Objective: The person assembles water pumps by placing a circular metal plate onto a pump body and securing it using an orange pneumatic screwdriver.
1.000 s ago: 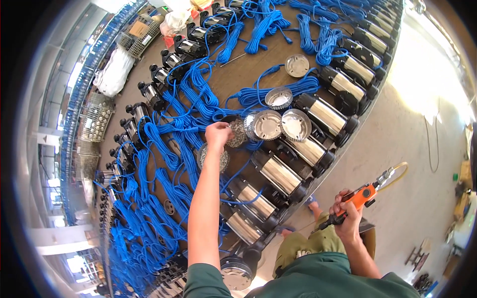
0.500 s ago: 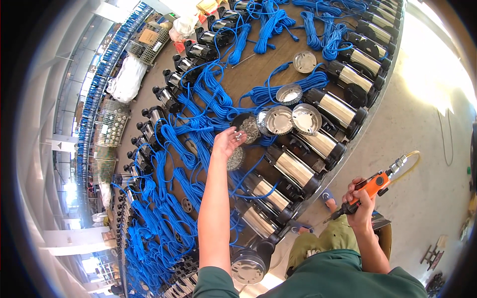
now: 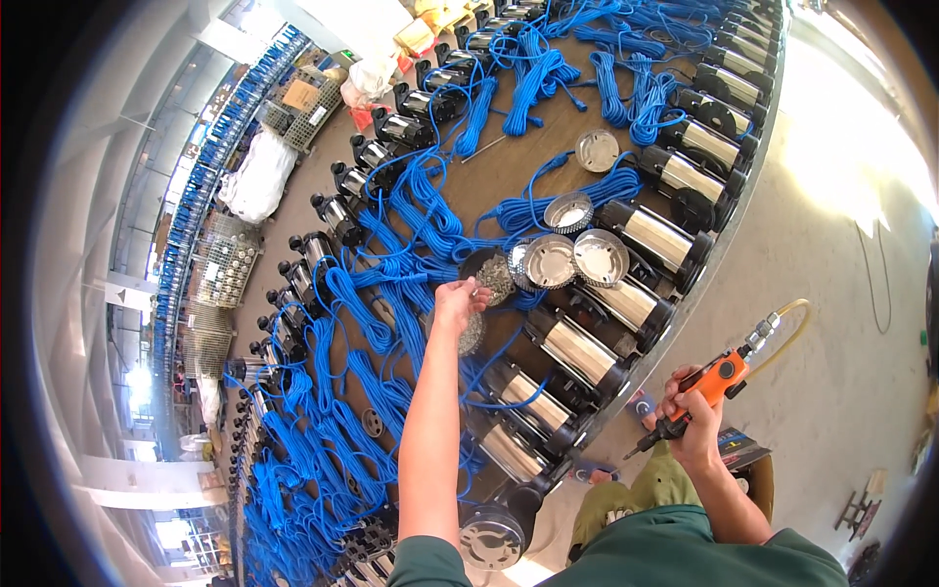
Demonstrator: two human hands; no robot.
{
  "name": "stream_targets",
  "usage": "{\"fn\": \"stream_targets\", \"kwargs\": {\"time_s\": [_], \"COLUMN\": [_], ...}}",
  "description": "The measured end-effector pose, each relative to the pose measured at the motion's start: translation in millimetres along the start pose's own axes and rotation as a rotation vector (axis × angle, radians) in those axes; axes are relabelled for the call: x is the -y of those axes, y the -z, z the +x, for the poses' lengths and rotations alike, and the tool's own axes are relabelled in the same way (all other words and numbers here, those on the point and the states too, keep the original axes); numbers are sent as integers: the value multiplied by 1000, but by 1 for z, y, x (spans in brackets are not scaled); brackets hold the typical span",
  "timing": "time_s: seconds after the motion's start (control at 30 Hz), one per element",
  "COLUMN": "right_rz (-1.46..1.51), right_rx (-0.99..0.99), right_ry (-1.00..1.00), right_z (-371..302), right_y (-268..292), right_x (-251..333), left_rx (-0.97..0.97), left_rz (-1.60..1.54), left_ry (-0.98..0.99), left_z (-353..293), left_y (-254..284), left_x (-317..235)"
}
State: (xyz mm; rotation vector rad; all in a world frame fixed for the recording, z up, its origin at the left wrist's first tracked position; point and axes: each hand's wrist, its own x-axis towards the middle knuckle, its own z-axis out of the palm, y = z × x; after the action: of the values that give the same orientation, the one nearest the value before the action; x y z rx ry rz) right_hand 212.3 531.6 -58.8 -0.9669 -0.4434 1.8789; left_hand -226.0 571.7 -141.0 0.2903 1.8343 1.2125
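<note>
My left hand (image 3: 458, 301) is partly closed, palm up, around a few small screws; a shiny bit shows at its fingertips. Just beyond it sits a dark round bowl (image 3: 497, 279) of small metal pieces, with a second pile of small metal parts (image 3: 472, 335) partly hidden behind the hand. My right hand (image 3: 693, 416) grips an orange and black air screwdriver (image 3: 722, 378), its bit pointing down and left, off the table's edge. Close by, steel pump bodies (image 3: 579, 350) lie in a row, and shallow metal strainer caps (image 3: 550, 262) rest beside the bowl.
Bundles of blue cable (image 3: 430, 210) cover much of the brown table (image 3: 489, 176). A far row of pumps (image 3: 337, 217) lines its other side. A yellowish air hose (image 3: 804, 338) trails from the screwdriver. An open box (image 3: 748, 455) stands by my right forearm. Wire crates (image 3: 223, 269) stand beyond.
My left fingers have curled in over the screws that lay on the open palm. The right hand and screwdriver have shifted slightly left. The whole view has moved a little.
</note>
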Motion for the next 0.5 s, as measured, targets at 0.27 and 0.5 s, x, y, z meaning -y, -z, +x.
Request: {"fn": "stream_targets", "kwargs": {"time_s": [0.27, 0.5], "right_rz": [166, 313], "right_rx": [278, 760], "right_ry": [176, 326], "right_z": [-19, -84], "right_y": [-76, -162], "right_x": [20, 2], "left_rx": [203, 178], "left_rz": [-526, -749], "left_ry": [-12, 4], "left_z": [-173, -363], "left_y": [20, 34], "left_x": [-30, 7]}}
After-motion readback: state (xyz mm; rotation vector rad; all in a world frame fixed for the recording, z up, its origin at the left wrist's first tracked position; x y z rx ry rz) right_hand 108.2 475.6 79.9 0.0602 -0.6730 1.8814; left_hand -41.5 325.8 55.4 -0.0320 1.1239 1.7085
